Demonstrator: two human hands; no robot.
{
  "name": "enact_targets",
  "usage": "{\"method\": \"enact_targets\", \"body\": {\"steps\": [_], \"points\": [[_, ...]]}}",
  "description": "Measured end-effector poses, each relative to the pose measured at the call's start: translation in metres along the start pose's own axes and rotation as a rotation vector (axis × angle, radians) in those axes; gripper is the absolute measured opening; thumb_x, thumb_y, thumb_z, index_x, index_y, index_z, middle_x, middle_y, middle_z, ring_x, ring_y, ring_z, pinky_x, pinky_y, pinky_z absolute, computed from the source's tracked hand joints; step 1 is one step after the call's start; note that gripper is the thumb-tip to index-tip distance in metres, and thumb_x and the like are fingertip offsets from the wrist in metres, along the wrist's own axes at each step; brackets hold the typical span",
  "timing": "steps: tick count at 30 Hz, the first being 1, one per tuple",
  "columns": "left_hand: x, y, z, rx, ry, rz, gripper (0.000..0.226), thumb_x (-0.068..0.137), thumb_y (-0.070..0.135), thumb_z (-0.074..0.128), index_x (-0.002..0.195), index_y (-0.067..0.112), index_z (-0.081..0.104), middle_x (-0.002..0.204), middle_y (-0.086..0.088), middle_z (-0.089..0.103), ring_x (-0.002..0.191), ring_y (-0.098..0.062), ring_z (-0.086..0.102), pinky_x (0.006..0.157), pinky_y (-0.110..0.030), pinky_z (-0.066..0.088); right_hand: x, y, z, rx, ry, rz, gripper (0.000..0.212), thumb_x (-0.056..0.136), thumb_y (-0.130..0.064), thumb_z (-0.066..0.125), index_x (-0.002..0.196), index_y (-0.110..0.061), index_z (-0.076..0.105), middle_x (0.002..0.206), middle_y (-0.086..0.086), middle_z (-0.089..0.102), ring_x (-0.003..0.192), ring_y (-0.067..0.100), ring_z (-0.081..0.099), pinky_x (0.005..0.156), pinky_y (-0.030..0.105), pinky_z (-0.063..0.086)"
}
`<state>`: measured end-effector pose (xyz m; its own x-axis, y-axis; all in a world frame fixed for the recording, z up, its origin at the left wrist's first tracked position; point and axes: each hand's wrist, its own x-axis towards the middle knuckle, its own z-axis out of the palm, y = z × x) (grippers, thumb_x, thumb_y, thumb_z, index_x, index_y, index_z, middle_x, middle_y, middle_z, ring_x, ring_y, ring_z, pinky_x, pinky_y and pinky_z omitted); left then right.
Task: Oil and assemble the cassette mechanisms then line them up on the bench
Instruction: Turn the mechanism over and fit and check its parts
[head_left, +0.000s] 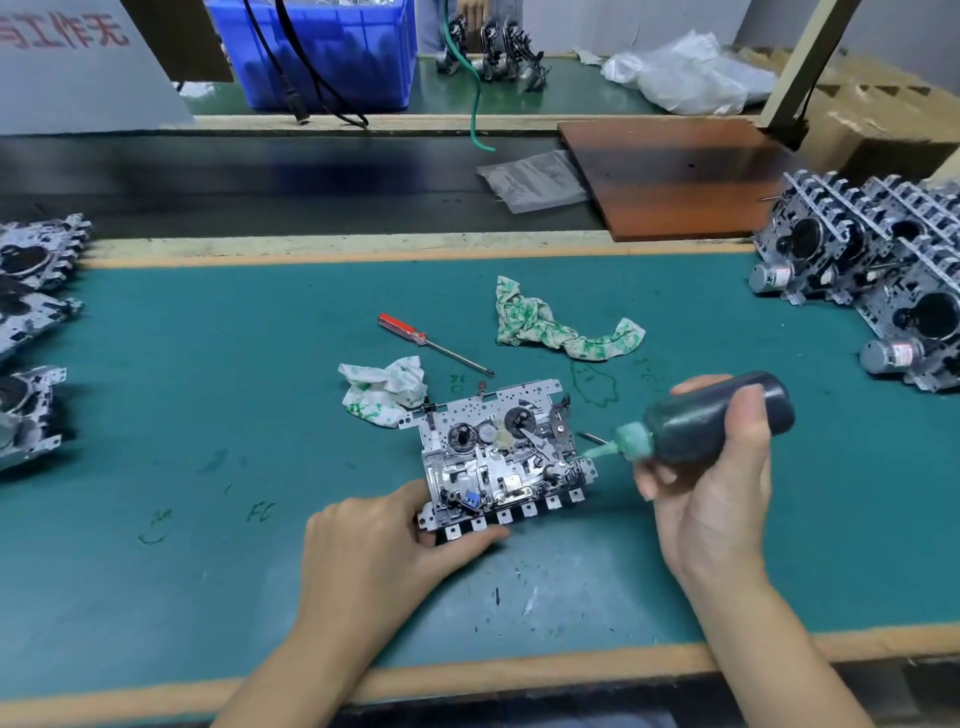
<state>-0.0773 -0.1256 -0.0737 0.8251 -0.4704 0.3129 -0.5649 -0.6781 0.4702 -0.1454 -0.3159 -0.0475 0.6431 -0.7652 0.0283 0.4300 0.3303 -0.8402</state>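
Gripping the dark oil bottle (719, 418) sideways, the right hand (711, 483) has its fingers and thumb curled round the body, and the pale green nozzle (605, 451) points left, its tip right at the right edge of the cassette mechanism (501, 452). Over on the other side, the left hand (387, 540) steadies that mechanism at its near left corner, thumb curled under the row of black keys, fingers wrapped against the side. The mechanism sits face up in the middle of the green bench mat (208, 415). Just behind it lies a crumpled green-stained rag (384, 388), then a red-handled screwdriver (434, 343), then a second, longer rag (561, 330). Further out, stacked mechanisms with motors (872, 280) crowd the right end, and more mechanisms (31, 291) lie flat along the left edge.
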Motion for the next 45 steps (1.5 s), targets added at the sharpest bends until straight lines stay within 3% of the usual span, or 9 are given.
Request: {"method": "enact_targets", "body": {"steps": [7, 11, 16, 21, 27, 35, 38, 45], "points": [[-0.0003, -0.0005, 0.0007, 0.016, 0.003, -0.003, 0.062, 0.063, 0.080, 0.045, 0.050, 0.022, 0.062, 0.031, 0.008, 0.041, 0.031, -0.015, 0.047, 0.035, -0.025, 0.040, -0.0087, 0.0077, 0.0029, -0.214, -0.167, -0.114, 0.016, 0.071, -0.042, 0.055, 0.066, -0.034, 0.068, 0.052, -0.006, 0.058, 0.035, 0.006, 0.045, 0.034, 0.013, 0.034], [0.0001, 0.0001, 0.0003, 0.020, 0.005, 0.002, 0.060, 0.063, 0.079, 0.046, 0.050, 0.022, 0.061, 0.031, 0.007, 0.039, 0.031, -0.016, 0.046, 0.035, -0.024, 0.037, -0.0085, 0.0100, 0.0028, -0.246, -0.158, -0.119, 0.016, 0.071, -0.042, 0.057, 0.066, -0.030, 0.067, 0.050, -0.005, 0.056, 0.034, 0.008, 0.043, 0.034, 0.013, 0.035], [0.0003, 0.0013, -0.0001, 0.016, 0.010, -0.005, 0.062, 0.063, 0.078, 0.047, 0.046, 0.019, 0.055, 0.032, 0.008, 0.030, 0.030, -0.017, 0.044, 0.036, -0.024, 0.035, -0.0089, 0.0102, 0.0015, -0.271, -0.138, -0.122, 0.032, 0.071, -0.041, 0.058, 0.073, -0.009, 0.053, 0.049, -0.006, 0.055, 0.034, 0.008, 0.043, 0.035, 0.013, 0.034], [0.0007, 0.0019, -0.0006, 0.017, 0.010, 0.001, 0.061, 0.063, 0.077, 0.047, 0.045, 0.019, 0.052, 0.034, 0.010, 0.022, 0.030, -0.017, 0.043, 0.037, -0.022, 0.033, -0.0088, 0.0096, 0.0021, -0.272, -0.141, -0.126, 0.034, 0.071, -0.041, 0.058, 0.074, -0.008, 0.052, 0.049, -0.006, 0.055, 0.034, 0.008, 0.044, 0.035, 0.013, 0.035], [-0.0009, 0.0014, 0.0015, 0.019, 0.006, 0.024, 0.054, 0.063, 0.076, 0.047, 0.051, 0.026, 0.060, 0.031, 0.008, 0.039, 0.031, -0.016, 0.046, 0.036, -0.023, 0.035, -0.0098, 0.0094, 0.0029, -0.280, -0.153, -0.135, 0.030, 0.072, -0.040, 0.059, 0.073, -0.010, 0.053, 0.051, -0.007, 0.056, 0.036, 0.009, 0.044, 0.035, 0.015, 0.036], [-0.0001, 0.0008, 0.0014, 0.047, 0.015, 0.028, 0.060, 0.063, 0.078, 0.045, 0.052, 0.022, 0.064, 0.031, 0.008, 0.041, 0.031, -0.016, 0.048, 0.036, -0.023, 0.036, -0.0089, 0.0097, 0.0015, -0.269, -0.131, -0.135, 0.029, 0.070, -0.040, 0.060, 0.071, -0.012, 0.053, 0.050, -0.008, 0.053, 0.035, 0.008, 0.042, 0.034, 0.014, 0.033], [0.0004, 0.0009, 0.0014, 0.056, 0.010, 0.027, 0.061, 0.063, 0.079, 0.045, 0.051, 0.022, 0.062, 0.031, 0.008, 0.040, 0.031, -0.014, 0.047, 0.036, -0.022, 0.034, -0.0087, 0.0096, 0.0005, -0.267, -0.156, -0.138, 0.017, 0.071, -0.040, 0.060, 0.066, -0.024, 0.058, 0.051, -0.008, 0.053, 0.036, 0.008, 0.042, 0.034, 0.014, 0.032], [0.0004, 0.0011, 0.0014, 0.035, 0.022, 0.028, 0.055, 0.064, 0.076, 0.047, 0.050, 0.024, 0.059, 0.031, 0.008, 0.039, 0.030, -0.016, 0.047, 0.037, -0.021, 0.033, -0.0067, 0.0071, 0.0014, -0.208, -0.149, -0.141, 0.011, 0.068, -0.042, 0.058, 0.063, -0.038, 0.067, 0.054, -0.011, 0.058, 0.038, 0.004, 0.046, 0.034, 0.012, 0.032]]}}
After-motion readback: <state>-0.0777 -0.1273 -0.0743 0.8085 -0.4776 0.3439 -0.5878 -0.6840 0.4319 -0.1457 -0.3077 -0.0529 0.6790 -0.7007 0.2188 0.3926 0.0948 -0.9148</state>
